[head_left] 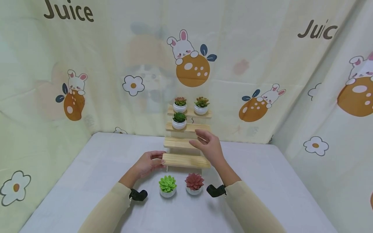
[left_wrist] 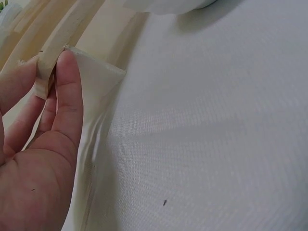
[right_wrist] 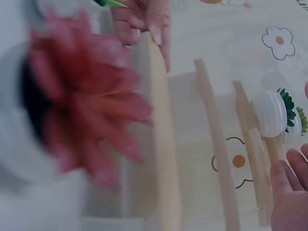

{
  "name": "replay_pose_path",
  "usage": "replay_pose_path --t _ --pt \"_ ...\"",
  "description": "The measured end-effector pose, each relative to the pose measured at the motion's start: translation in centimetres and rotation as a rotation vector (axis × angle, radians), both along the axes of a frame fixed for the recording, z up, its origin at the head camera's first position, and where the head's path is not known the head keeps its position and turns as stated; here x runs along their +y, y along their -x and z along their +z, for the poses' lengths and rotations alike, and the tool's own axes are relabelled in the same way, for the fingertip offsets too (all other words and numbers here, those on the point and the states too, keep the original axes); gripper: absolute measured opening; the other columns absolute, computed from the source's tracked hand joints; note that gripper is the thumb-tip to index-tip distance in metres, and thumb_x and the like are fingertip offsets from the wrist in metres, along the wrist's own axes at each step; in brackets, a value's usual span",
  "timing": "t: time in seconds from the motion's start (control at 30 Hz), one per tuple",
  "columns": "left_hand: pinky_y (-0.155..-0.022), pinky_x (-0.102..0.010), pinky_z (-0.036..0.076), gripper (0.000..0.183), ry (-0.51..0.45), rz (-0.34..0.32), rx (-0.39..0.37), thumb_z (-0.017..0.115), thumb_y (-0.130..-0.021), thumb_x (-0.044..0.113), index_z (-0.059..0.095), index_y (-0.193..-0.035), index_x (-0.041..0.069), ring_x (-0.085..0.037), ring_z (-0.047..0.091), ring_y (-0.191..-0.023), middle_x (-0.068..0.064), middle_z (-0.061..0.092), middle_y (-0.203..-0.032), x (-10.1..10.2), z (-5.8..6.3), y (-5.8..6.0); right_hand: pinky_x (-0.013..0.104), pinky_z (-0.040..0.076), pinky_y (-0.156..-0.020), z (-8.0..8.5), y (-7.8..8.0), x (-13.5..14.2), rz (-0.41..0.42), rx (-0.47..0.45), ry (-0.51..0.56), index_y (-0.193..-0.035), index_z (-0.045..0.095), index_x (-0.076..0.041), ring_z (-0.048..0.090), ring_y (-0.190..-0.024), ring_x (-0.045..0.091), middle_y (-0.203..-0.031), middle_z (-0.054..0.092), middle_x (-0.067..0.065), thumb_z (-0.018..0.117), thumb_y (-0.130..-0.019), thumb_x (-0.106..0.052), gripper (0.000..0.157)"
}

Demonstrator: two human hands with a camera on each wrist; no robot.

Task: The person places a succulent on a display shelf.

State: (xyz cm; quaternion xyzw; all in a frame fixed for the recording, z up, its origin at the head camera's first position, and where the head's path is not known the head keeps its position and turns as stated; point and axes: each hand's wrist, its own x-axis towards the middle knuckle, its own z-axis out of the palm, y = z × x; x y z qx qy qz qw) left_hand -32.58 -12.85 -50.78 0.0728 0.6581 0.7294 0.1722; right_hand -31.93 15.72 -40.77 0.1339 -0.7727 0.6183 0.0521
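A tiered wooden plant stand (head_left: 186,160) with several plank shelves stands at the back of the table. My left hand (head_left: 146,164) pinches the left end of its lowest shelf (left_wrist: 60,41) between thumb and fingers. Relaxed and holding nothing, my right hand (head_left: 212,149) hovers at the stand's right side, by the middle shelves. A dark green potted succulent (head_left: 179,121) sits on the second shelf from the top, at its left. On the top shelf are a reddish-green succulent (head_left: 180,105) and a green-brown succulent (head_left: 201,105), both in white pots.
In front of the stand, a bright green potted succulent (head_left: 167,186) and a red potted succulent (head_left: 194,184) stand on the white-covered table (head_left: 87,174). A printed curtain (head_left: 110,103) hangs right behind the stand and along both sides.
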Motion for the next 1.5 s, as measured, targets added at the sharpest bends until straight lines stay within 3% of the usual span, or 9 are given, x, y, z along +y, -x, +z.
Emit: replay_pose_path --t 0.3,0.5,0.77,0.93,1.23,1.5 --pt "-0.091 -0.03 0.064 0.05 0.005 0.013 -0.003 0.061 -0.096 -0.007 0.049 -0.145 -0.007 -0.018 0.067 -0.101 -0.017 0.056 -0.124 -0.1 0.5 0.0 0.023 0.055 -0.103 -2.3 -3.2 1.2 -0.016 -0.044 0.077 -0.138 0.06 -0.001 0.057 -0.137 0.032 -0.144 0.059 0.018 0.084 -0.086 -0.025 0.062" --pt "-0.09 -0.03 0.064 0.051 0.004 0.021 -0.008 0.062 -0.096 -0.007 0.049 -0.146 -0.007 -0.018 0.067 -0.101 -0.016 0.056 -0.124 -0.2 1.0 0.0 0.02 0.054 -0.103 -3.5 -5.6 1.6 -0.028 -0.047 0.109 -0.132 0.064 0.001 0.06 -0.132 0.03 -0.138 0.063 0.018 0.085 -0.085 -0.016 0.054" --pt "-0.091 -0.031 0.064 0.051 -0.001 0.016 -0.004 0.062 -0.096 -0.007 0.049 -0.145 -0.007 -0.018 0.068 -0.1 -0.016 0.056 -0.125 -0.1 1.0 0.1 0.032 0.05 -0.113 -6.4 -8.5 2.9 -0.02 -0.186 0.114 -0.135 0.061 0.001 0.054 -0.137 0.034 -0.142 0.06 0.018 0.086 -0.083 -0.014 0.059" --pt "-0.091 -0.031 0.064 0.051 -0.003 0.007 0.001 0.062 -0.096 -0.007 0.049 -0.145 -0.008 -0.018 0.068 -0.1 -0.017 0.056 -0.125 0.1 1.0 0.0 0.031 0.05 -0.113 -8.0 -10.1 3.4 0.009 -0.265 0.097 -0.14 0.057 0.001 0.055 -0.137 0.034 -0.144 0.058 0.02 0.088 -0.079 -0.01 0.069" --pt "-0.093 -0.032 0.064 0.051 0.006 0.011 -0.005 0.062 -0.096 -0.006 0.049 -0.145 -0.007 -0.018 0.067 -0.101 -0.018 0.055 -0.126 0.2 0.5 0.1 0.028 0.048 -0.113 -9.4 -11.5 3.3 0.12 -0.324 0.101 -0.15 0.042 0.005 0.047 -0.143 0.037 -0.15 0.05 0.026 0.091 -0.075 -0.006 0.09" --pt "-0.094 -0.034 0.063 0.05 0.007 0.022 -0.019 0.06 -0.097 -0.007 0.049 -0.146 -0.006 -0.018 0.067 -0.101 -0.018 0.056 -0.127 0.1 0.1 0.1 0.025 0.048 -0.113 -9.8 -11.2 2.8 0.103 -0.299 0.075 -0.149 0.043 0.007 0.047 -0.142 0.038 -0.148 0.051 0.027 0.09 -0.074 -0.002 0.089"
